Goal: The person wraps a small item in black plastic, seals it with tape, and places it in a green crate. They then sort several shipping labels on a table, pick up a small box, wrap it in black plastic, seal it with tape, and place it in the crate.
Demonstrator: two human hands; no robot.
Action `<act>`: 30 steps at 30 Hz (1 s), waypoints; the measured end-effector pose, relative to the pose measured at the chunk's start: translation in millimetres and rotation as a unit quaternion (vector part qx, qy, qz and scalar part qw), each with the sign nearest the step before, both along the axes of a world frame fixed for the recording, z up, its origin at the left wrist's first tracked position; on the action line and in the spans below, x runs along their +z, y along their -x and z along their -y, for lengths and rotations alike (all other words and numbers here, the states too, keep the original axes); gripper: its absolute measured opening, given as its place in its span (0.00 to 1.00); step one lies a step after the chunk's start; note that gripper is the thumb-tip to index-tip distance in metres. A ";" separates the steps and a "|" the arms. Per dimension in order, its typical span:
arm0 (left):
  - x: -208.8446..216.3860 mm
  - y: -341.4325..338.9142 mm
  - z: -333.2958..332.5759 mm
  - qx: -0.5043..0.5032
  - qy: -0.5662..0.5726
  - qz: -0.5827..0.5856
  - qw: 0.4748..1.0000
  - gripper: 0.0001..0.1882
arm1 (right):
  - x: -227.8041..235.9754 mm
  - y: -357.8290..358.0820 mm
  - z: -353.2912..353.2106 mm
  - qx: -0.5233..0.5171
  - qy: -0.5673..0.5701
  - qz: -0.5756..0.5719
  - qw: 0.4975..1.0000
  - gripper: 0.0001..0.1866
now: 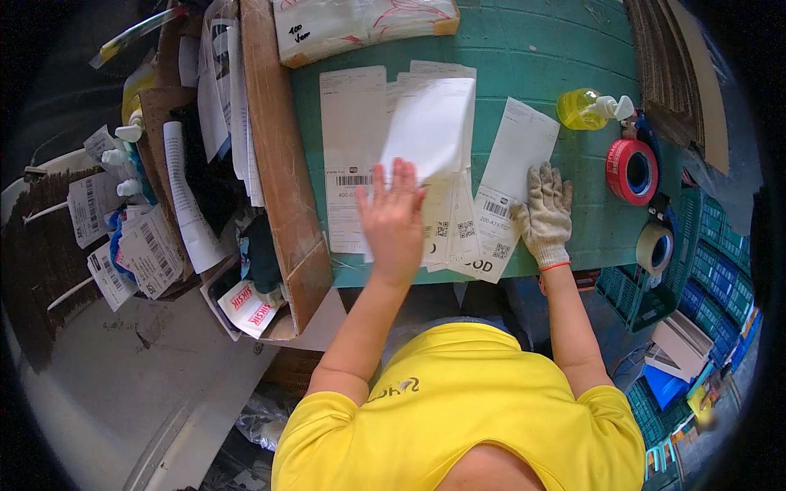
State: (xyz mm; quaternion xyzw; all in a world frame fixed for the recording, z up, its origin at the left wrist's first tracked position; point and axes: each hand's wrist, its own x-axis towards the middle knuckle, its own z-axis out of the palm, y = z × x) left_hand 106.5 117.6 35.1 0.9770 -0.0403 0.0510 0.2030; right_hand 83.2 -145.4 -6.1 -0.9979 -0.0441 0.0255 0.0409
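My bare left hand (393,221) is over the lower part of a stack of white printed slips (430,123), fingers stretched out. The top slip is bent over and shows its blank side. Beside that stack, on its left, lie more long white slips (352,106) with a barcode. My right hand (544,217) wears a pale knitted work glove with an orange cuff. It rests flat, fingers spread, on the right edge of a slanted label slip (517,143) printed with a barcode and a square code. Neither hand grips anything.
All this lies on a green table (532,65). A plastic-wrapped pack (360,29) stands at the far edge. Rightward are a yellow pump bottle (580,110), red tape (632,170), clear tape (654,248) and cardboard sheets (675,74). A cardboard box (282,147) walls the left side.
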 end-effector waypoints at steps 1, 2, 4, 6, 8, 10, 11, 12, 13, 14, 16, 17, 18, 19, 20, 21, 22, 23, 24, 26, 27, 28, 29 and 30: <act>-13.1 0.6 10.0 -0.008 0.002 -0.030 1.000 0.23 | -0.1 0.0 0.0 0.000 -0.005 0.001 1.000 0.35; -26.1 0.1 18.1 -0.021 -0.001 -0.040 0.999 0.24 | 0.1 -0.1 0.1 0.004 -0.001 0.003 1.000 0.35; -45.0 1.0 30.4 -0.025 -0.053 -0.024 0.998 0.26 | 0.6 0.0 0.1 0.003 -0.015 0.009 1.000 0.34; -52.9 -0.1 31.0 -0.030 -0.045 -0.014 0.998 0.28 | 0.7 0.1 0.1 0.003 -0.010 0.012 1.000 0.34; -50.0 -2.5 18.6 -0.047 0.026 0.021 0.998 0.30 | 0.2 0.3 0.2 0.001 -0.009 0.009 1.000 0.34; -44.5 -11.5 -8.1 0.014 0.012 0.008 1.000 0.33 | -0.5 0.4 0.4 -0.001 -0.008 0.006 1.000 0.34; -43.3 -18.5 -25.1 0.022 0.022 0.020 0.999 0.34 | -0.8 0.5 0.5 -0.001 -0.001 0.008 1.000 0.35; -43.8 -22.9 -40.6 0.046 0.008 0.025 0.999 0.35 | -1.2 0.5 0.5 -0.001 0.007 0.011 1.000 0.36; -44.7 -22.1 -53.2 0.016 -0.017 0.000 1.000 0.35 | -1.4 0.8 0.5 -0.003 0.013 0.013 1.000 0.37; -47.6 -21.9 -64.5 -0.002 -0.054 -0.032 0.998 0.35 | -1.5 0.6 0.5 -0.002 0.016 0.012 1.000 0.37; -57.7 -18.6 -75.9 -0.015 -0.089 -0.061 0.994 0.33 | -1.1 0.5 0.2 -0.007 0.015 0.003 1.000 0.37; -63.0 -16.5 -78.6 -0.009 -0.088 -0.057 0.994 0.32 | -0.7 0.5 0.1 -0.006 0.012 0.004 1.000 0.37; -67.9 -14.5 -79.1 -0.008 -0.091 -0.040 0.995 0.31 | -0.2 0.6 -0.1 -0.005 0.005 0.007 1.000 0.37; -71.7 -14.1 -78.8 0.009 -0.078 -0.041 0.996 0.29 | 0.4 0.3 -0.1 -0.005 -0.002 0.013 1.000 0.36; -73.7 -13.7 -77.2 0.019 -0.070 -0.034 0.997 0.28 | 0.9 0.4 -0.2 -0.004 -0.002 0.010 1.000 0.36; -73.9 -15.4 -75.8 0.033 -0.052 -0.015 0.998 0.26 | 1.3 0.0 -0.1 -0.004 -0.002 0.007 1.000 0.35; -71.5 -17.5 -74.8 0.045 -0.033 -0.021 0.998 0.25 | 1.5 0.2 0.0 -0.004 -0.001 0.005 1.000 0.34; -66.4 -20.1 -73.9 0.061 -0.007 -0.015 0.998 0.24 | 1.6 -0.1 0.1 -0.002 -0.002 0.008 1.000 0.34; -58.6 -23.3 -73.7 0.090 0.010 -0.050 0.995 0.23 | 1.5 0.0 0.3 -0.001 -0.003 0.011 1.000 0.34; -35.7 -27.7 -72.7 0.125 0.112 0.007 0.986 0.23 | 0.7 0.0 0.8 -0.003 -0.001 0.012 1.000 0.35; -21.4 -27.7 -71.4 0.155 0.158 0.004 0.975 0.22 | 0.1 0.2 1.0 -0.005 0.002 0.009 1.000 0.36; -6.4 -26.3 -68.4 0.140 0.129 -0.007 0.982 0.22 | -0.5 0.3 1.2 -0.007 0.000 0.008 1.000 0.37; 9.0 -23.8 -64.4 0.131 0.100 -0.026 0.986 0.23 | -1.0 0.7 1.3 -0.006 0.007 0.004 1.000 0.37; 22.9 -21.3 -58.9 0.110 0.070 -0.016 0.991 0.23 | -1.6 0.9 1.5 -0.008 0.009 0.003 1.000 0.37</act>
